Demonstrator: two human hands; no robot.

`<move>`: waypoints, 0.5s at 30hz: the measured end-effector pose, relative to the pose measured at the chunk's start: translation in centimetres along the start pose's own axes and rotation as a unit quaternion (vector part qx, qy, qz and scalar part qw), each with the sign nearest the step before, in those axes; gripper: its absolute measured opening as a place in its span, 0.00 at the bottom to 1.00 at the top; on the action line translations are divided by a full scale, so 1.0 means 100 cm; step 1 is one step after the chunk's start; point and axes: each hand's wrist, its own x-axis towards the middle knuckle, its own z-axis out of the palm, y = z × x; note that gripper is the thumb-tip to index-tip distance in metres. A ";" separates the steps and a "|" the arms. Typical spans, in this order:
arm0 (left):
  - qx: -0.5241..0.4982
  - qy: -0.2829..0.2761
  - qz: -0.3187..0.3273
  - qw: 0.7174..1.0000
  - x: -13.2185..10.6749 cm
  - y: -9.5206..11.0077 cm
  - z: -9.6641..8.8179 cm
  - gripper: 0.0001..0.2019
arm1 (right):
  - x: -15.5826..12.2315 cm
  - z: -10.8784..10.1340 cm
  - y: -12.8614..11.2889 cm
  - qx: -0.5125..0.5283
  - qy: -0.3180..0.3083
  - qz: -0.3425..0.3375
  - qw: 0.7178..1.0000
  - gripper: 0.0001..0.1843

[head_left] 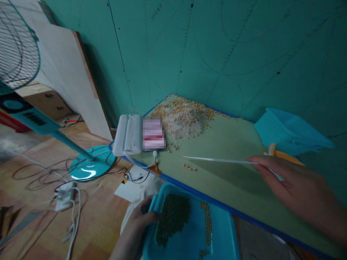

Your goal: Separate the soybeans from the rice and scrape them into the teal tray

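Note:
My right hand (295,187) is closed around one end of a thin white strip (217,159), seen nearly edge-on, which reaches left over the green tabletop (230,139). Just below its tip lies a short row of yellow beans (189,167). My left hand (141,220) grips the left rim of a blue plastic tub (223,224) below the table's front edge. Inside the tub are a patch of small dark green beans (173,216) and lines of yellow beans (208,222). At the table's far corner spreads a pile of yellow beans mixed with whitish grains (187,119).
A white device (127,135) and a phone with a blurred screen (153,133) sit at the table's left end, with a cable attached. A blue bag-like container (290,131) stands at the right. On the left are a fan (92,162), a power strip (65,195) and tangled floor cords.

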 end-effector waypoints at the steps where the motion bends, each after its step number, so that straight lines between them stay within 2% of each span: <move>1: 0.000 -0.004 0.002 1.000 0.000 -0.001 -0.001 0.17 | -0.001 0.000 0.001 0.003 -0.003 0.004 1.000 0.13; 6: 0.023 0.008 0.021 0.999 0.003 -0.004 -0.005 0.17 | -0.010 0.000 -0.001 0.017 -0.011 0.024 1.000 0.13; 10: 0.023 0.021 0.018 0.999 0.003 -0.004 -0.006 0.17 | -0.011 -0.002 -0.009 0.035 -0.014 0.001 0.999 0.11; 15: 0.023 0.004 0.025 0.999 0.001 -0.006 -0.005 0.16 | -0.017 -0.006 -0.015 0.058 -0.065 -0.027 0.996 0.13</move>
